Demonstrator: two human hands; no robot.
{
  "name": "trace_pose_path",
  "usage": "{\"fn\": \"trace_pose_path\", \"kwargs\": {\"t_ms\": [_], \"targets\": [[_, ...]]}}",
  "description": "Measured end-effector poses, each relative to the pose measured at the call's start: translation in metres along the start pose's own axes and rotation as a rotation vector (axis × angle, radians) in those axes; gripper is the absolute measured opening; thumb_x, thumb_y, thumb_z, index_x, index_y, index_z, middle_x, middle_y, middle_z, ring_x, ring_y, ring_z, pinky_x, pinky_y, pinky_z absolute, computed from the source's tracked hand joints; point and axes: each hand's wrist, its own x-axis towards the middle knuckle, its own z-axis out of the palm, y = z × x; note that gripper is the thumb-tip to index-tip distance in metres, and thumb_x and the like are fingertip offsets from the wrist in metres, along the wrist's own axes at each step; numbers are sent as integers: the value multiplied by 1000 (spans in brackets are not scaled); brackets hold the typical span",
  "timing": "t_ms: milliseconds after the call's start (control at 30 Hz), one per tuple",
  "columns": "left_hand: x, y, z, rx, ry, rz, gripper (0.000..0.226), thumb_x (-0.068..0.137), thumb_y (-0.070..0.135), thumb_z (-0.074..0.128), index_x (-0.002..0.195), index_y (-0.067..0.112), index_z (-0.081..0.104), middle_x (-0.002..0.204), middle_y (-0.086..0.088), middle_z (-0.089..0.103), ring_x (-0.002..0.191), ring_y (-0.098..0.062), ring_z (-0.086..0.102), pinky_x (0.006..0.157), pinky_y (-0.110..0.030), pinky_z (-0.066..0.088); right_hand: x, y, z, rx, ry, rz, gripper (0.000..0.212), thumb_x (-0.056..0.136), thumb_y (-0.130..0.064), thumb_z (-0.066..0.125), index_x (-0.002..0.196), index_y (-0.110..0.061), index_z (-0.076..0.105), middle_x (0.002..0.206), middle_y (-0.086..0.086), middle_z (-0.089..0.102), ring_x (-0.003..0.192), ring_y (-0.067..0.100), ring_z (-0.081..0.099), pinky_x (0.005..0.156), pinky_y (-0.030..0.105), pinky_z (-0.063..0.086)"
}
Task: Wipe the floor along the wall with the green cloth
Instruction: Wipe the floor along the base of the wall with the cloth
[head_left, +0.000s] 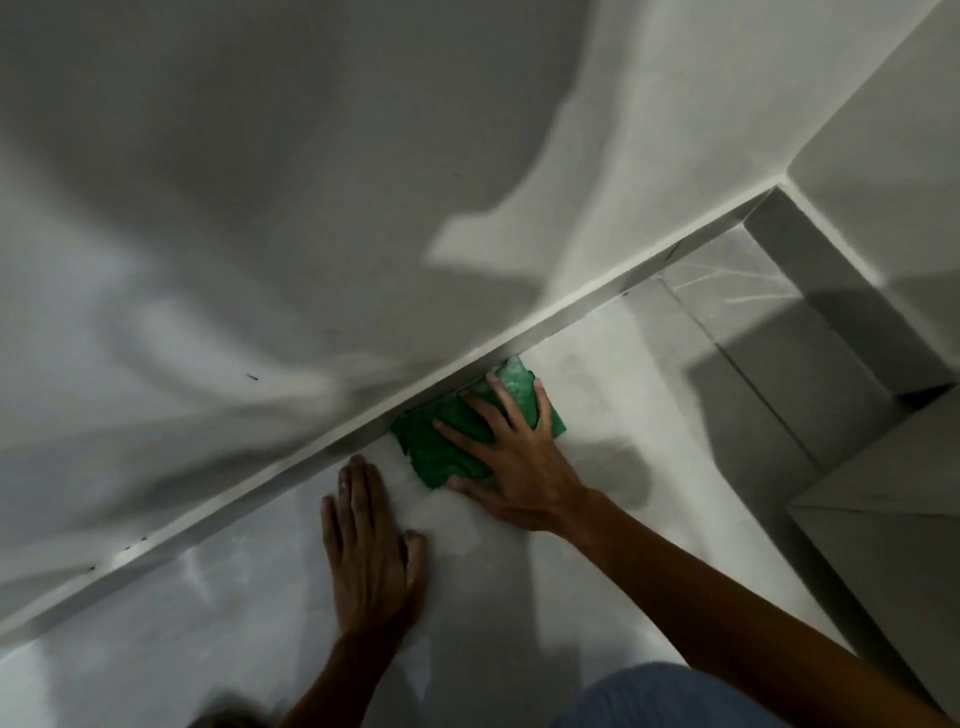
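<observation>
A folded green cloth (441, 447) lies flat on the pale tiled floor (597, 374), its far edge against the white skirting board (291, 467) at the foot of the wall (260, 208). My right hand (511, 457) presses down on the cloth with its fingers spread, covering its middle. To the left of the cloth, my left hand (371, 551) rests palm-down on the bare floor, fingers together and pointing toward the skirting, holding nothing.
The wall runs diagonally from lower left to upper right, where it meets a corner (779, 182). A grey step or ledge (883, 530) rises at the right. My knee in blue fabric (670, 696) shows at the bottom edge. Shadows fall across wall and floor.
</observation>
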Motion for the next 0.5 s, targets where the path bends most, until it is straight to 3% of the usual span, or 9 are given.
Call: {"fn": "trace_pose_path", "kwargs": {"t_ms": [100, 233, 367, 400, 467, 500], "targets": [[-2, 3, -10, -10, -54, 14, 95, 91, 40, 41, 174, 3, 10, 184, -18, 12, 172, -35, 13, 140, -54, 4, -4, -2, 0, 78, -3, 26, 53, 115, -60, 38, 166, -46, 44, 180, 7, 36, 174, 38, 9, 133, 78, -3], [-3, 6, -45, -112, -175, 27, 88, 95, 45, 36, 169, -1, 26, 180, -23, 24, 168, -41, 22, 137, -63, 19, -13, -18, -5, 244, 4, 104, 44, 117, -48, 46, 156, -36, 62, 177, 1, 44, 173, 31, 16, 137, 68, -5], [0, 10, -100, -215, -398, 21, 85, 99, 50, 33, 171, 5, 24, 181, -15, 24, 169, -34, 26, 137, -54, 25, -37, -54, -28, 565, -86, 311, 45, 120, -37, 40, 156, -23, 63, 172, -3, 52, 172, 21, 18, 139, 56, -10], [-1, 15, -113, -225, -427, 1, 83, 100, 46, 36, 172, 8, 22, 182, -13, 23, 169, -32, 25, 137, -51, 26, -45, -66, -37, 656, -117, 386, 43, 121, -34, 40, 154, -20, 64, 169, 2, 56, 170, 22, 26, 140, 57, -5], [-6, 26, -148, -230, -489, -8, 83, 98, 43, 37, 173, 12, 20, 183, -9, 20, 170, -27, 22, 137, -47, 23, -61, -92, -64, 912, -165, 625, 42, 121, -33, 43, 146, -13, 70, 156, 16, 66, 156, 30, 50, 138, 58, 20], [-11, 61, -194, -213, -537, 36, 84, 97, 44, 37, 173, 13, 19, 184, -8, 18, 171, -26, 20, 137, -46, 22, -89, -103, -115, 1081, -162, 813, 46, 120, -38, 42, 146, -13, 70, 150, 19, 70, 146, 31, 60, 134, 54, 34]]}}
